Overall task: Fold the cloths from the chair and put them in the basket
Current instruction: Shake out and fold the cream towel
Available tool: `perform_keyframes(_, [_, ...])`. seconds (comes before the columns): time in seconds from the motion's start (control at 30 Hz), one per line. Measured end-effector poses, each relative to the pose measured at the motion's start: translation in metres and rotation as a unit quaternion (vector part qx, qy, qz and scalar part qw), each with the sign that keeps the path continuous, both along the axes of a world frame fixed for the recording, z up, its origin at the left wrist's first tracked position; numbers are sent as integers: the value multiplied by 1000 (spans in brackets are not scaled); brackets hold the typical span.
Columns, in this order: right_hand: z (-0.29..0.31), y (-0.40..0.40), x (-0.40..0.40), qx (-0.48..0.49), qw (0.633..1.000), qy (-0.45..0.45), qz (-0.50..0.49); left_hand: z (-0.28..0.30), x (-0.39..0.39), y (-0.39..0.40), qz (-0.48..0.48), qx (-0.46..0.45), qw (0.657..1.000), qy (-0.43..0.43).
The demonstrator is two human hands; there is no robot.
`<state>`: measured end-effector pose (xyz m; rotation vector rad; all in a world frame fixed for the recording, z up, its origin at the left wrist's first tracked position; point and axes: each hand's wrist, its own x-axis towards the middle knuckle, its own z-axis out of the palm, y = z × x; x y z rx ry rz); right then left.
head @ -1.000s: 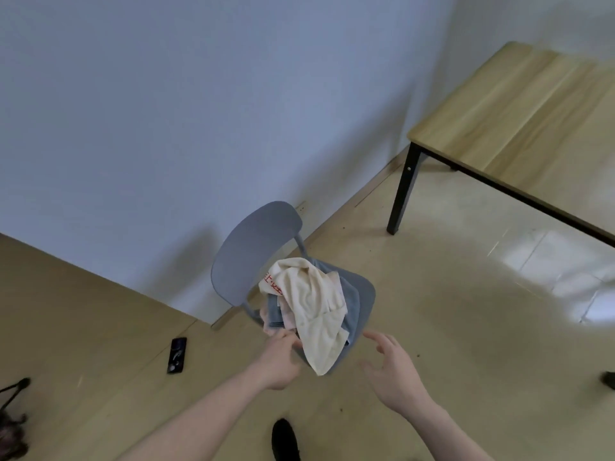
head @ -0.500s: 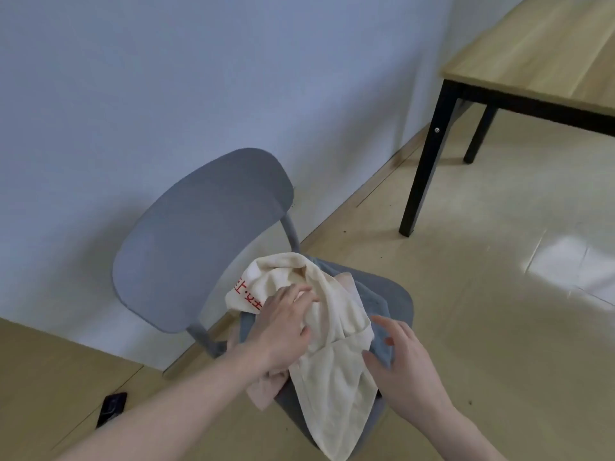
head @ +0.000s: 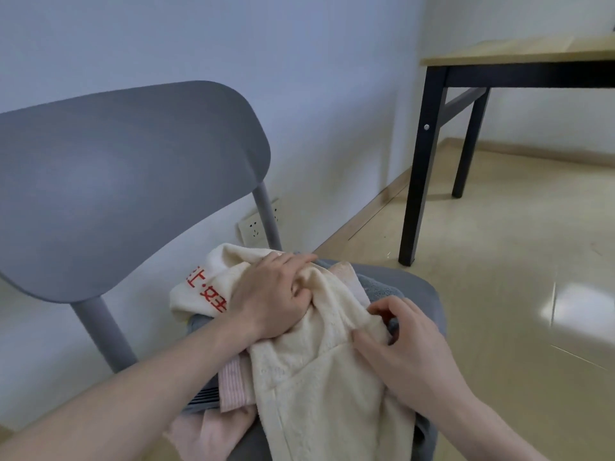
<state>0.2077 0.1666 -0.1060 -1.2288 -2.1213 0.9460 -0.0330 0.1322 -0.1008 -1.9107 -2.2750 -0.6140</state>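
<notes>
Item 1, nearest you: your right hand (head: 404,352), lower right of the pile. Its fingers are curled and pinch a fold of the cream towel (head: 319,377) at the towel's right edge.

Item 2: your left hand (head: 271,294), a little farther in. It lies palm-down on the towel's upper part, fingers bent and bunching the cloth under them; a fold rises between the fingers.

Item 3: the cream towel, top layer of the heap. Its long axis runs from the chair back towards you, the near end hanging over the seat's front edge. Red printed characters show at its far left corner. Both hands already have hold of it; the left sits on the far end, the right beside the middle, so lifting it straight up looks like the coming move.

Item 4: pink cloth (head: 233,384), under the towel, showing at the lower left and again at the far side.

Item 5: grey-blue cloth (head: 379,289), lowest layer you can see, touching the seat.

Item 6: grey chair (head: 126,181), holding all three cloths on its seat.

Item 7, farthest: table (head: 432,134) with black legs, well apart to the right. No basket is in view.
</notes>
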Motion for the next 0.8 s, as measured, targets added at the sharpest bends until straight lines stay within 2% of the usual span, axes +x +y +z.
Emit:
perform_keyframes(0.23, [-8,0,0,-39,992,117,-30,-2,1,-7,-9,98,995,-16])
perform_keyframes(0.33, [-2,-6,3,-30,989,141,-30,8,-2,-14,-21,72,993,-88])
perform_keyframes(0.4, [12,-10,5,-18,989,148,-14,20,-5,-17,-43,36,984,-169])
perform_keyframes(0.47, [29,-10,4,0,987,160,5,38,-11,-12,-29,-22,980,-197])
perform_keyframes(0.57, [56,-4,0,4,986,164,21,64,-18,-5,3,-163,978,-132])
perform_keyframes(0.63, [71,1,-4,4,987,161,18,75,-21,-3,5,-200,977,-77])
perform_keyframes(0.8, [87,-2,-12,-34,983,178,-5,91,-24,-10,-13,-94,995,-10])
